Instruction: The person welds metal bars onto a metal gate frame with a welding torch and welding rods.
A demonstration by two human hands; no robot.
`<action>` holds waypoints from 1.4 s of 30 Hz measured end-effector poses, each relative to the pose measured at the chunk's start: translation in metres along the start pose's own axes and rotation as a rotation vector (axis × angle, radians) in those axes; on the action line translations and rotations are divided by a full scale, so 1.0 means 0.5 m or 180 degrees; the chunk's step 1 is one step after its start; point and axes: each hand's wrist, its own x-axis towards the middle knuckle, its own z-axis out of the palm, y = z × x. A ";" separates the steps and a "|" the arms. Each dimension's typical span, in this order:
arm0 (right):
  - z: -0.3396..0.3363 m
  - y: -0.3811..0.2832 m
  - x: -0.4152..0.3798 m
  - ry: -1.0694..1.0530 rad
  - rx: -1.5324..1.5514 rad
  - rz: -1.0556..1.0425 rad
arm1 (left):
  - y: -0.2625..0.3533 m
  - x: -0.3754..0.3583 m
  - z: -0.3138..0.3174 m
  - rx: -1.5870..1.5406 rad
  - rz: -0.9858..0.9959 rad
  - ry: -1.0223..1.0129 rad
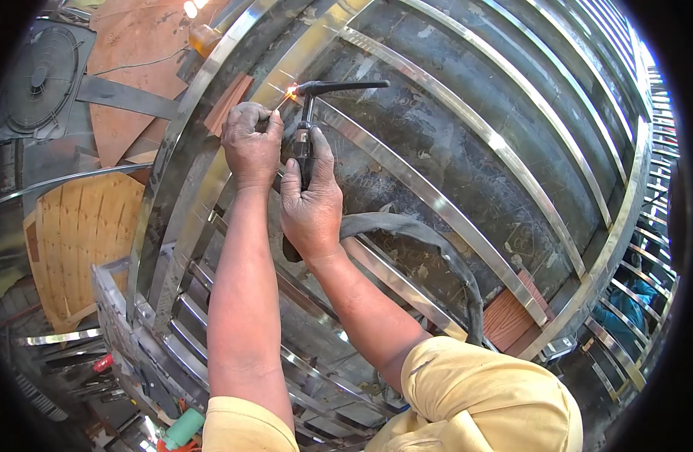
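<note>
Near the top centre, my right hand [314,192] is wrapped round the handle of a black welding torch [309,113], whose long back cap points right. A bright orange glow shows at the torch tip, against the joint of a shiny metal bar [407,181] and the wide metal frame strip [305,60]. My left hand [254,139], just left of the torch, pinches a thin rod [284,101] whose end meets the glow. A grey sleeved cable [437,239] curves from behind my right wrist down to the right.
Curved parallel metal bars span the dark work surface [467,143]. Reddish wood pieces lie at the left [230,104] and lower right [512,315]. A round fan [41,71] stands upper left, above a wooden panel [87,245]. Someone in blue [629,309] is partly visible far right.
</note>
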 end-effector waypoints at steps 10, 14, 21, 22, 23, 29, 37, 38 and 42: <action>0.002 0.004 -0.002 0.0024 0.0137 -0.0089 | 0.008 0.001 -0.001 -0.0041 -0.0141 -0.0027; -0.001 0.001 -0.002 0.0006 0.0038 -0.0028 | 0.006 0.001 -0.002 -0.0040 -0.0077 0.0001; 0.001 0.006 -0.003 0.0005 -0.0091 -0.0073 | 0.000 0.001 0.001 -0.0038 -0.0080 0.0017; 0.000 0.005 -0.005 -0.0072 -0.0058 0.0062 | 0.000 0.000 0.001 -0.0069 -0.0104 -0.0002; -0.001 0.003 -0.004 -0.0098 -0.0032 0.0069 | -0.001 0.000 0.000 -0.0099 -0.0127 -0.0021; 0.000 0.006 -0.004 0.0015 0.0173 -0.0112 | 0.003 0.001 0.002 0.0023 -0.0085 0.0004; -0.008 -0.007 -0.003 -0.0106 0.0164 0.0125 | 0.002 0.001 0.001 -0.0019 -0.0037 0.0029; -0.007 -0.007 -0.003 -0.0118 0.0095 0.0128 | 0.001 0.001 0.002 -0.0017 -0.0030 0.0019; 0.001 0.018 -0.004 0.0048 -0.0146 -0.0342 | -0.015 -0.002 0.010 -0.0389 -0.0195 0.0038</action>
